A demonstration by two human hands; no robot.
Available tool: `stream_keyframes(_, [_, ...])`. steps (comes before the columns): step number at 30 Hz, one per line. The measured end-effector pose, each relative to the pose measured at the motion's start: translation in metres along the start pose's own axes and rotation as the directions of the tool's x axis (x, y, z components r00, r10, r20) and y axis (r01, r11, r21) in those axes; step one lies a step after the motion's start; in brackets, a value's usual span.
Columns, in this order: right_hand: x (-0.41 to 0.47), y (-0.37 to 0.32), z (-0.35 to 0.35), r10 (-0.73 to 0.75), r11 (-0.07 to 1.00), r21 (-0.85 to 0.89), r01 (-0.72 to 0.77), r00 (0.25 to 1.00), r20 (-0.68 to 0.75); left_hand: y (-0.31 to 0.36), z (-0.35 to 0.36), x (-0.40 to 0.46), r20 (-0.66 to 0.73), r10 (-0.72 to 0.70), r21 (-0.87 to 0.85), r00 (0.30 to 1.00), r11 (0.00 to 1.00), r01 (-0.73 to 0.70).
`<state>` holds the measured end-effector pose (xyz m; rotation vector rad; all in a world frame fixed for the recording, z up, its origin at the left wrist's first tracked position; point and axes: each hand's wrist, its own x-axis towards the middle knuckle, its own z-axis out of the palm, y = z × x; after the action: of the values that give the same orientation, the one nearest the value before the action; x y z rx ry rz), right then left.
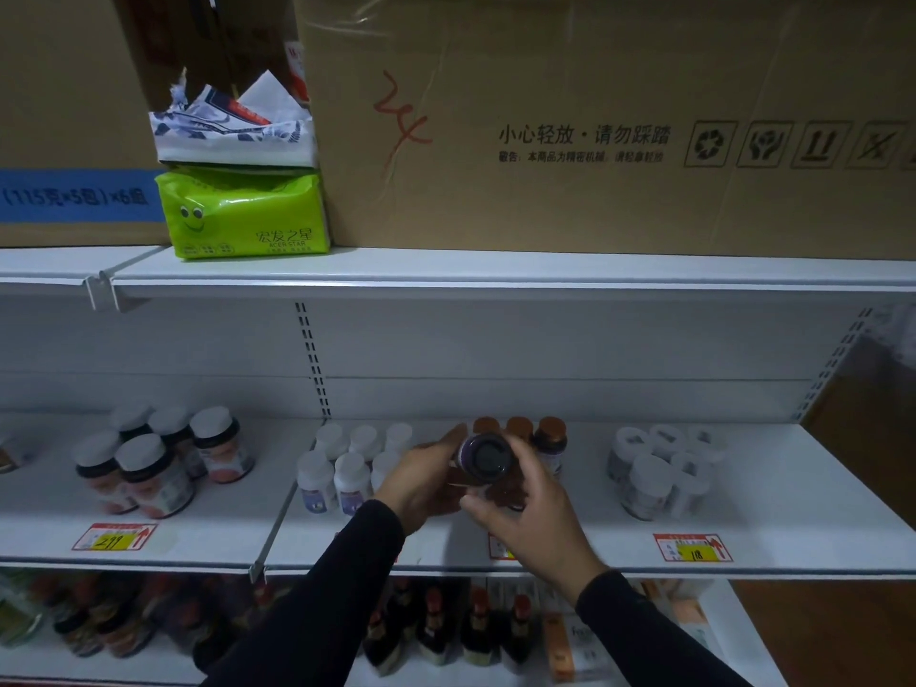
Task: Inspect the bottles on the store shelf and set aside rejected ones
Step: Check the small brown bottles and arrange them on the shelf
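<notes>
A bottle [483,458] is held up in front of the middle shelf [793,493], tipped so that its dark round end faces the camera; it is gripped from the left by the left hand [421,480] and from below and the right by the right hand [525,508], fingers curled round it; the inspection step appears to be in hand; next, a verdict seems called for, then return beside the brown-capped bottles [535,431] or setting aside.
</notes>
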<state>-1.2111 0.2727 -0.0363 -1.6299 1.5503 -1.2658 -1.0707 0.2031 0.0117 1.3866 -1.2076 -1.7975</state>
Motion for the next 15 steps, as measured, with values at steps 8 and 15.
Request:
stream_keyframes(8, [-0.003,-0.002,-0.004,-0.001,1.000,0.015,0.001,1.000,0.017,0.004,-0.003,0.003,-0.008,0.188,-0.132,0.982,0.973,-0.187])
stream_keyframes(15, [0.007,-0.002,-0.010,0.029,0.997,0.068,-0.030,1.000,0.008,0.014,-0.004,-0.006,0.256,0.521,0.240,0.814,0.782,-0.576])
